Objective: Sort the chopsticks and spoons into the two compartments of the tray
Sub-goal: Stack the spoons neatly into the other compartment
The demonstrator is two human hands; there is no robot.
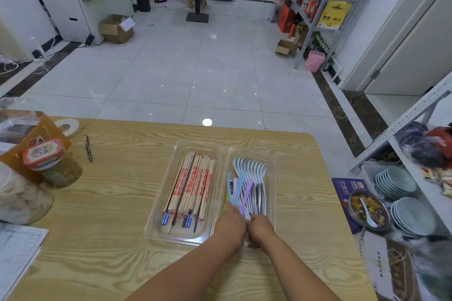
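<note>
Two clear plastic trays stand side by side on the wooden table. The left tray (156,205) holds a bundle of chopsticks (192,187), most in red-and-white paper sleeves, some dark or blue-tipped. The right tray (272,178) holds a row of pale spoons (252,171) with blue, purple and white handles. My left hand (231,223) and my right hand (260,228) meet at the near end of the right tray, both gripping the spoon handles. My fingers are hidden under the hands.
A tin can (52,166), a glass jar (19,198), a brown box and a pen (88,149) sit at the table's left. At the right stand stacked bowls (401,190), a dish of food (368,210) and a metal shelf. Tiled floor lies beyond.
</note>
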